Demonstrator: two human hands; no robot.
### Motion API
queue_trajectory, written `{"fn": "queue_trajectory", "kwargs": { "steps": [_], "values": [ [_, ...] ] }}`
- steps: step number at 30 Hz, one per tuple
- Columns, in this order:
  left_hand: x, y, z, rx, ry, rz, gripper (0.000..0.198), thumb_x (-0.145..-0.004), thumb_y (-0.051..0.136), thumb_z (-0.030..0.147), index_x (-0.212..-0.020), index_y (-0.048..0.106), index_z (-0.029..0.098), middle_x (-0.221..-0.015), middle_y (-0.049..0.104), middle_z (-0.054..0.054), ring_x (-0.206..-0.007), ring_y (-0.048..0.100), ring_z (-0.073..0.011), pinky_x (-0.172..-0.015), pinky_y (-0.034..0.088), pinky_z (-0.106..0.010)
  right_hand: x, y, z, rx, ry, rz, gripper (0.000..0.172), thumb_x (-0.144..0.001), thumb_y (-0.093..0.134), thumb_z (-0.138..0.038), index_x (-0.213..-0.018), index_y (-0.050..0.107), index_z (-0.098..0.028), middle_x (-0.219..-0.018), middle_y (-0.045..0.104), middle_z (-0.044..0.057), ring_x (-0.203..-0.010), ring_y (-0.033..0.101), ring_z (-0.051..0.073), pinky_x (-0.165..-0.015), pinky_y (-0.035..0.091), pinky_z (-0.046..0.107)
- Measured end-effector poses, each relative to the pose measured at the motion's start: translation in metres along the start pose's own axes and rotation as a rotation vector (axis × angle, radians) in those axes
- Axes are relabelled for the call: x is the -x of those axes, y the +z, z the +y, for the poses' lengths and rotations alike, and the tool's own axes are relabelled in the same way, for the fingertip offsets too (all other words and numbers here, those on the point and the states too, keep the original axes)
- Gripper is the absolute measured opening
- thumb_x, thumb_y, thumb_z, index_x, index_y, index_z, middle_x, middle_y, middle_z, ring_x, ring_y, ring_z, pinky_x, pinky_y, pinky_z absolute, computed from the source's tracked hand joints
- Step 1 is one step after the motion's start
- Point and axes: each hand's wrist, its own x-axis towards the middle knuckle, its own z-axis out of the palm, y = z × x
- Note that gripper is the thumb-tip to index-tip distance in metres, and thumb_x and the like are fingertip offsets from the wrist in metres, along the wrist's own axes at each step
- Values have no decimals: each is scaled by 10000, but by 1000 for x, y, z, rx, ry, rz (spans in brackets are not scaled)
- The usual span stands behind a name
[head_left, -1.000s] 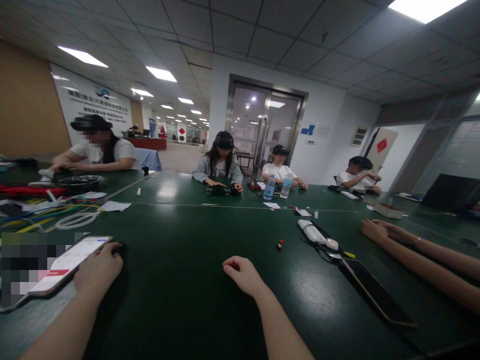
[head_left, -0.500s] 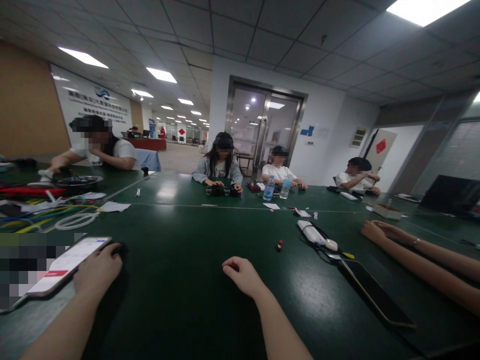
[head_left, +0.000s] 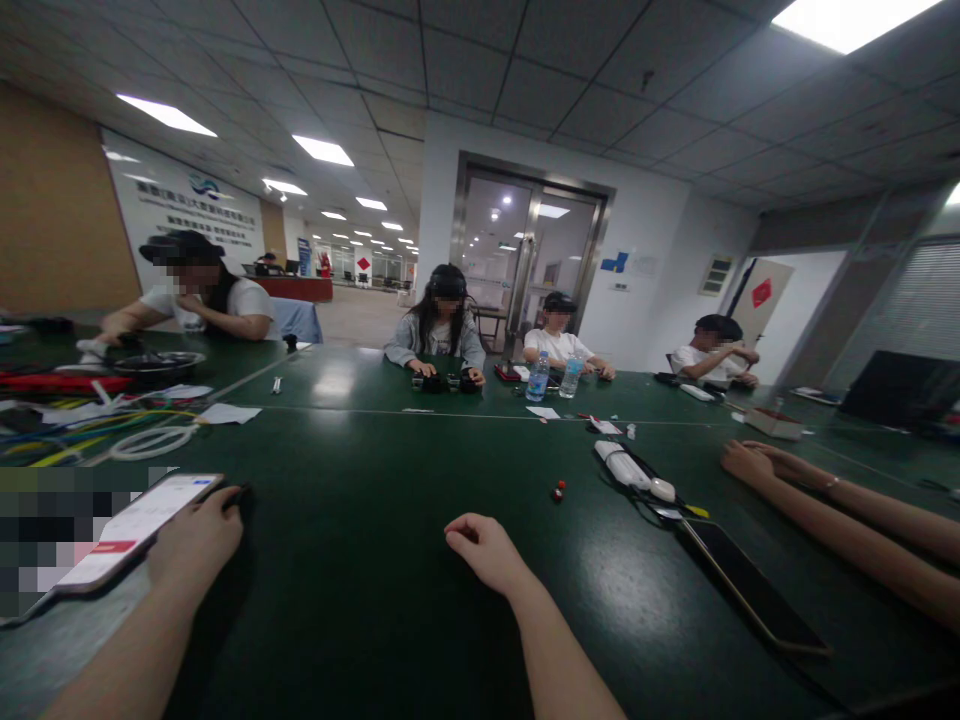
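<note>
My left hand [head_left: 199, 542] rests on the green table with its fingers curled, right beside a phone [head_left: 146, 532] whose screen is lit. A small dark thing shows at its fingertips, too blurred to name. My right hand [head_left: 484, 550] lies on its side on the bare tabletop [head_left: 352, 590], loosely closed, thumb near the curled fingers. Nothing shows in it. Beyond it sits a tiny red-and-white object [head_left: 559, 491]. Farther right lies a dark-screened phone [head_left: 754, 585], below a white power strip [head_left: 621, 465] with a cable.
Another person's arms [head_left: 847, 520] reach in from the right. Several people sit along the far side, one with hands on dark objects [head_left: 442, 382]. Two water bottles [head_left: 538, 377] stand there. Coiled cables [head_left: 154, 442] and papers lie at left; an open box [head_left: 772, 424] at right.
Both my hands stay nearly still. Across the table, a person's dark objects have shifted slightly between their hands.
</note>
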Motion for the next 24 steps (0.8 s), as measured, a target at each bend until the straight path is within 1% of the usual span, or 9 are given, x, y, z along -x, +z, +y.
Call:
{"fn": "queue_trajectory", "kwargs": {
  "steps": [5, 11, 14, 17, 19, 20, 21, 22, 24],
  "values": [
    [1, -1, 0, 3, 2, 2, 486, -817, 238, 368, -1240, 419, 212, -1271, 427, -160, -1110, 447, -348, -831, 405, -438, 1, -1, 0, -5, 27, 1, 262, -774, 494, -379, -980, 587, -246, -966, 590, 1, -879, 550, 164, -735, 420, 288],
    [2, -2, 1, 3, 5, 0, 502, -809, 261, 394, -1248, 411, 203, -1271, 423, -158, -1110, 447, -350, -842, 401, -440, 0, 0, 2, -4, 21, -2, 252, -776, 497, -368, -975, 589, -244, -955, 591, -1, -868, 555, 160, -733, 422, 287],
    [1, -4, -1, 4, 16, -5, 491, -815, 257, 363, -1244, 421, 190, -1265, 425, -177, -1107, 446, -360, -841, 399, -440, 1, 0, 2, -11, 13, 2, 249, -777, 496, -364, -975, 588, -246, -957, 592, -2, -871, 554, 158, -733, 423, 285],
    [1, -3, 2, 3, 49, -10, 492, -823, 246, 335, -1245, 420, 153, -1238, 435, -216, -1091, 450, -387, -810, 405, -471, 1, 0, 1, -10, 11, 3, 248, -778, 493, -358, -976, 588, -242, -957, 593, 1, -872, 554, 158, -733, 422, 284],
    [7, 4, 12, 9, 129, -30, 479, -822, 268, 335, -1233, 438, 157, -1210, 464, -203, -1072, 471, -369, -810, 409, -466, 1, 0, 0, -2, 15, 3, 247, -777, 493, -354, -972, 591, -238, -952, 594, 3, -866, 553, 158, -732, 420, 284],
    [13, 9, 21, 23, 208, -52, 460, -818, 294, 337, -1218, 456, 179, -1201, 483, -171, -1065, 486, -333, -830, 411, -436, 1, 0, -1, 1, 19, 2, 247, -776, 494, -353, -970, 591, -237, -951, 594, 3, -862, 553, 157, -729, 420, 283],
    [22, 16, 32, 44, 298, -81, 425, -809, 332, 337, -1188, 486, 226, -1204, 496, -114, -1063, 497, -283, -854, 412, -391, 1, 0, -2, 3, 20, 0, 247, -775, 494, -352, -970, 590, -236, -952, 593, 2, -861, 552, 157, -726, 419, 283],
    [34, 23, 44, 79, 416, -112, 397, -800, 360, 332, -1164, 504, 262, -1214, 499, -55, -1070, 497, -225, -892, 398, -331, 1, 0, -2, 5, 17, 0, 247, -774, 493, -351, -968, 591, -234, -949, 593, 2, -858, 550, 156, -723, 418, 281],
    [61, 36, 69, 229, 745, -250, 381, -793, 379, 319, -1134, 530, 241, -1183, 527, -40, -1067, 495, -197, -935, 371, -323, 1, 1, -3, 6, 1, 5, 242, -769, 496, -344, -951, 594, -219, -924, 596, 6, -842, 548, 153, -714, 415, 276]
  ]
}}
